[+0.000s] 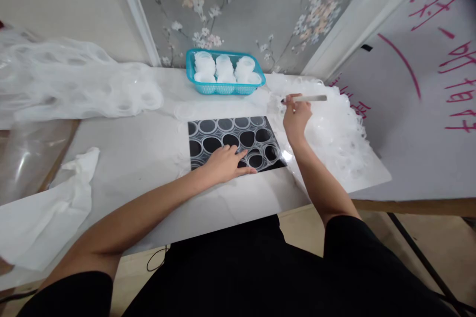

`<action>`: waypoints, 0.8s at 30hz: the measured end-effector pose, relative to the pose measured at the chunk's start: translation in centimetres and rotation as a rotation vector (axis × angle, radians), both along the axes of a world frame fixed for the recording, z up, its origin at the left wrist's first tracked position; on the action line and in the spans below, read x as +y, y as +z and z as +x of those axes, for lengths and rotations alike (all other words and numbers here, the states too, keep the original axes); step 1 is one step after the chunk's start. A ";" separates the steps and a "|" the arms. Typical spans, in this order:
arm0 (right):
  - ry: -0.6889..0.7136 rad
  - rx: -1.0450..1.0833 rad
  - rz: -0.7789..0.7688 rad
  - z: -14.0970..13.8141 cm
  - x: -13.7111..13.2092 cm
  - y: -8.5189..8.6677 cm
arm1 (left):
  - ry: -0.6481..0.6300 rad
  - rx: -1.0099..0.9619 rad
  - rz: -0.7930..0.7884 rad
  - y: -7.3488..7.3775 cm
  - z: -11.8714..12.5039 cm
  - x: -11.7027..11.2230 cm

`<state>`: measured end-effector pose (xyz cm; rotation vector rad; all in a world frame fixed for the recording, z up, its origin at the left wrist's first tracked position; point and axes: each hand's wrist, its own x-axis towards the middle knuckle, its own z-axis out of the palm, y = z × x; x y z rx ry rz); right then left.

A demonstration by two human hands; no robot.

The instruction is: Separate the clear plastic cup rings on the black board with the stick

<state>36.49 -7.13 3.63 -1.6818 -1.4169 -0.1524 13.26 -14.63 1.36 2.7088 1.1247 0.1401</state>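
Observation:
My left hand (225,162) lies flat, fingers stretched out, on a black mat (208,144) covered by sheer white fabric with ring shapes. My right hand (296,116) is lifted at the mat's far right corner, fingers closed round a slim metal tool (310,98) that points left. Just beyond and right of that hand lies a heap of thin white rings and fabric (334,129).
A turquoise basket (224,88) with three stacks of white pieces stands at the table's back. Sheer white fabric (70,79) is piled at the left, a white cloth (55,193) near the left front edge. A white board with pink writing (427,84) leans at the right.

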 end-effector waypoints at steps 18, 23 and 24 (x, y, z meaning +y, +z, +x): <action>0.695 0.380 -0.397 -8.4 -7.0 -4.5 | 0.030 0.072 0.151 -1.0 -4.7 -1.3; 0.701 0.399 -0.377 -8.6 -7.2 -4.6 | 0.033 0.070 0.163 -1.2 -4.8 -1.4; 0.695 0.413 -0.372 -8.6 -7.2 -4.6 | 0.033 0.071 0.166 -1.3 -4.8 -1.4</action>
